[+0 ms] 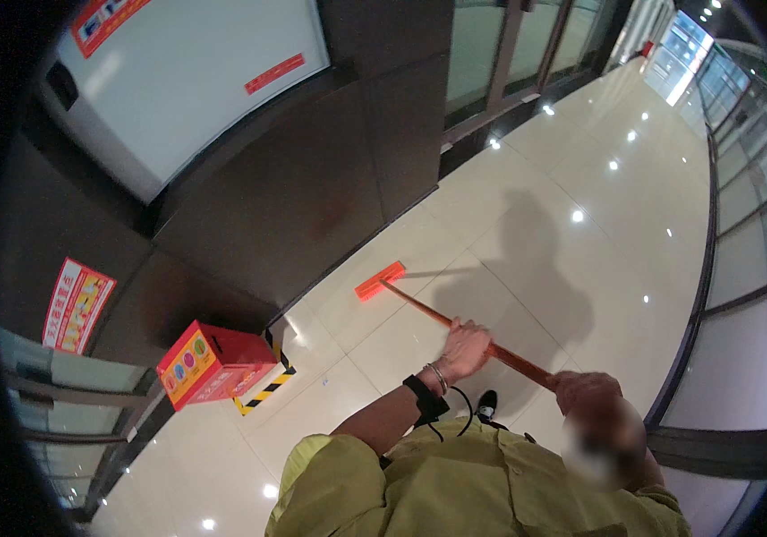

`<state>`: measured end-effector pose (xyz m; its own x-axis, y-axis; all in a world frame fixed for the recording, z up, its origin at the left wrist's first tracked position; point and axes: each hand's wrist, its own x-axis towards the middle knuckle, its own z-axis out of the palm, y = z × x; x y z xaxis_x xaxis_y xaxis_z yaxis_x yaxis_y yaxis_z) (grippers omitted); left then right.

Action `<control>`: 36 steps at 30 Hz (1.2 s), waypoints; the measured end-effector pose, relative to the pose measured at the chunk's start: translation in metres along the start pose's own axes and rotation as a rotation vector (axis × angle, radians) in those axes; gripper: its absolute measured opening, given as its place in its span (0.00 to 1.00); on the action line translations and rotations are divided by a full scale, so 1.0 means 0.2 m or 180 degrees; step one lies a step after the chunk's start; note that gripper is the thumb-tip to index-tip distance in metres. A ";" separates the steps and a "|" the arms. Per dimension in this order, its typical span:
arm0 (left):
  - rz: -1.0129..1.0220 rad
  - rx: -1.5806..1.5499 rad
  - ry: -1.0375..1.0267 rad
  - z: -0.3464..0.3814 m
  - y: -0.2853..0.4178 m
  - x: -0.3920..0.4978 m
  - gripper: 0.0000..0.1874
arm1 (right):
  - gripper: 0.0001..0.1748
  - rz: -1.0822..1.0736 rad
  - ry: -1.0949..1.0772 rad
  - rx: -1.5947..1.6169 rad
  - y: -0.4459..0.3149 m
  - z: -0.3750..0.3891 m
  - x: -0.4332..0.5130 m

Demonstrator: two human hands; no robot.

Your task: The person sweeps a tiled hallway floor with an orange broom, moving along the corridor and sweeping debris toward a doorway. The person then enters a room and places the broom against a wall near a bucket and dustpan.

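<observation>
Both of my hands grip the reddish-brown handle point(521, 364) of a long push broom. My left hand point(465, 349) is wrapped around it lower down, with a metal bracelet and a black band on the wrist. Nearer my body, my right hand point(586, 391) holds the upper part; a blur covers the area just below it. The handle slants away to the orange broom head point(381, 280), which rests on the shiny tiled floor point(511, 282) near the dark wall. Its bristles show along the lower edge.
A red box point(222, 366) stands against the dark wall panels point(276, 201), beside yellow-black striped floor edging point(269, 384). A white wall panel point(202, 74) is above. Glass doors point(474, 60) line the far left side; a glass wall point(753, 268) bounds the right. My shoe point(487, 405) shows below.
</observation>
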<state>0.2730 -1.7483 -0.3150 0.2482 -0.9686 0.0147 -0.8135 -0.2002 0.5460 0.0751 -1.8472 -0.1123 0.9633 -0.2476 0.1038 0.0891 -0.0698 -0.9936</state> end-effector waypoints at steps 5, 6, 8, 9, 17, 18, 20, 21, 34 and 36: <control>-0.0255 0.0268 -0.0164 -0.07 0.02 0.05 0.07 | 0.26 -0.0555 -0.0416 -0.0121 0.02 -0.04 0.05; 0.0009 0.0253 0.0021 -0.07 0.06 0.06 0.06 | 0.23 -0.0544 -0.0249 0.0082 -0.02 -0.05 0.01; 0.0355 0.0187 0.0105 -0.06 0.17 0.09 0.06 | 0.15 -0.0671 -0.0075 0.0251 -0.14 -0.12 -0.12; 0.0471 0.0070 0.0030 -0.03 0.25 0.11 0.06 | 0.15 -0.0521 0.0123 0.0008 -0.20 -0.17 -0.21; 0.1617 -0.0246 -0.0813 0.45 0.80 0.34 0.08 | 0.09 -0.0634 0.1120 -0.0013 -0.37 -0.43 -0.74; 0.1800 -0.0190 -0.0589 0.52 0.84 0.38 0.08 | 0.09 -0.0650 0.1302 0.0059 -0.35 -0.44 -0.81; 0.2011 -0.0055 -0.0474 0.64 0.92 0.47 0.07 | 0.11 -0.0624 0.1468 0.0247 -0.30 -0.50 -0.93; 0.1988 -0.0051 -0.0565 0.71 0.96 0.53 0.07 | 0.12 -0.0493 0.1528 -0.0060 -0.27 -0.52 -0.98; 0.3012 -0.0837 -0.1907 1.27 1.90 0.74 0.05 | 0.18 -0.0655 0.2466 -0.1572 -0.32 -0.67 -1.73; 0.3269 -0.1357 -0.2179 1.38 1.97 0.72 0.06 | 0.19 -0.0734 0.2502 -0.1457 -0.31 -0.64 -1.80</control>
<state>-0.1577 -2.0077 -0.3285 -0.8021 -0.5538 0.2234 -0.2095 0.6113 0.7632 -0.3097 -1.8771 -0.0827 0.4718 -0.7506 0.4626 -0.0128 -0.5304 -0.8476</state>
